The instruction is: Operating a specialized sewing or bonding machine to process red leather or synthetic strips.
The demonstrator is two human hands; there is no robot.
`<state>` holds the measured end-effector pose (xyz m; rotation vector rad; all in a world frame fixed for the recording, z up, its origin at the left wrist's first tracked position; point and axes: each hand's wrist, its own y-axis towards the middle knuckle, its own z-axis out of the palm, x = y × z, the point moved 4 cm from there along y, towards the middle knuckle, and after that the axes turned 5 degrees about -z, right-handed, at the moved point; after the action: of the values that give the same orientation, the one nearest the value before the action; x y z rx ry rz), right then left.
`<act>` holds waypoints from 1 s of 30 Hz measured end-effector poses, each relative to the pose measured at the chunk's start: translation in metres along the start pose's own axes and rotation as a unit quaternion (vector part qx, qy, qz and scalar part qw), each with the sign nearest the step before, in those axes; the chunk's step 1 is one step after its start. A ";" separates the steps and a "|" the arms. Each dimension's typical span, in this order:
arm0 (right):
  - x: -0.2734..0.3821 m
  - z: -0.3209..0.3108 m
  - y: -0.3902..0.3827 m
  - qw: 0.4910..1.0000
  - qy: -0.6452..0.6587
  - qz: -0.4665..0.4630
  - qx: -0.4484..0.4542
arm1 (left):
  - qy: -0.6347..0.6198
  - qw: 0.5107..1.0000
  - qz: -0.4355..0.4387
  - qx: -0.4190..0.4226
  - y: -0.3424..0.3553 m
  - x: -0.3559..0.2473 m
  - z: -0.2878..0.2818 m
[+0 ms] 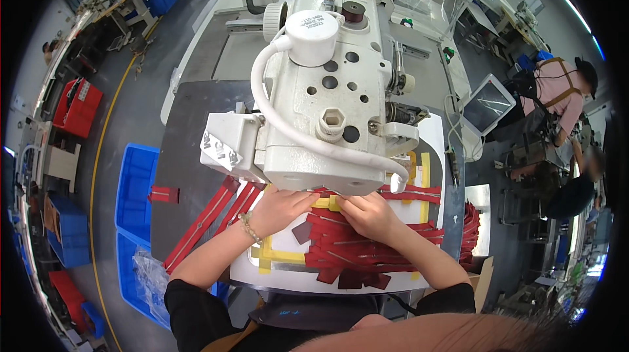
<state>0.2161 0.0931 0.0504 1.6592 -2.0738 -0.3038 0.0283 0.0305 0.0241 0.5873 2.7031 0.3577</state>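
Note:
Under the head of a white sewing machine, my left hand and my right hand work close together. Between them runs a red zipper strip, with the fingers of both hands closed on it; the machine partly hides the fingertips. A yellow piece lies just nearer than the strip, against my right fingers. Beneath is a pale sheet edged with yellow tape. A pile of red zipper strips spreads under and in front of my right hand.
More red zipper strips lie left of my left forearm. Blue bins stand at the table's left, one holding clear plastic. Further strips hang at the right edge beside a cardboard box. A screen and a person in pink are at right.

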 end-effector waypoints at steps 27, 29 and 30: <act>0.027 0.016 0.017 0.990 -0.129 0.060 -0.024 | 0.023 0.996 -0.074 -0.034 -0.003 -0.006 -0.006; 0.028 0.016 0.017 0.990 -0.123 0.061 -0.027 | 0.052 0.996 -0.056 -0.039 -0.003 -0.007 -0.005; 0.028 0.016 0.016 0.990 -0.125 0.061 -0.032 | 0.064 0.996 -0.049 -0.038 -0.004 -0.007 -0.004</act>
<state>0.1898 0.0684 0.0496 1.5150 -2.3094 -0.5561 0.0316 0.0227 0.0286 0.4210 2.8139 0.4857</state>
